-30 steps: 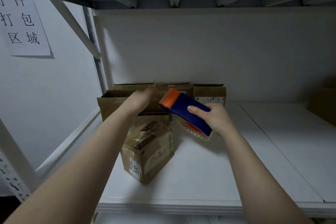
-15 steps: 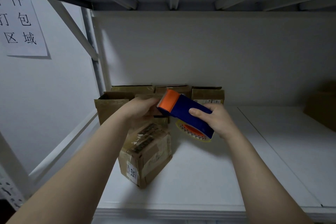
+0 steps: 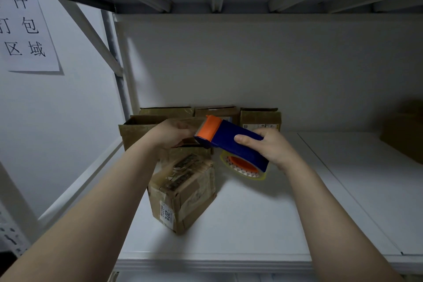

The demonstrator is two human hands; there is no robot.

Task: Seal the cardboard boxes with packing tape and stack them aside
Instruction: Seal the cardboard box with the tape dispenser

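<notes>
My right hand (image 3: 272,146) grips a blue tape dispenser (image 3: 235,142) with an orange cutter end and a tape roll (image 3: 245,168) under it, held above the white shelf (image 3: 263,213). My left hand (image 3: 172,134) is at the orange cutter end with its fingers curled there; the tape itself is too hard to see. Below my left forearm a taped cardboard box (image 3: 183,192) with a white label stands on the shelf, turned corner-on to me.
Several cardboard boxes (image 3: 261,118) stand along the back of the shelf, one open box (image 3: 137,130) at the left upright. Another box (image 3: 405,135) sits at the far right. A paper sign (image 3: 25,32) hangs on the left wall. An upper shelf is close overhead.
My left hand has drawn back from the open box to the dispenser's orange end. The dispenser and my right hand have barely moved.
</notes>
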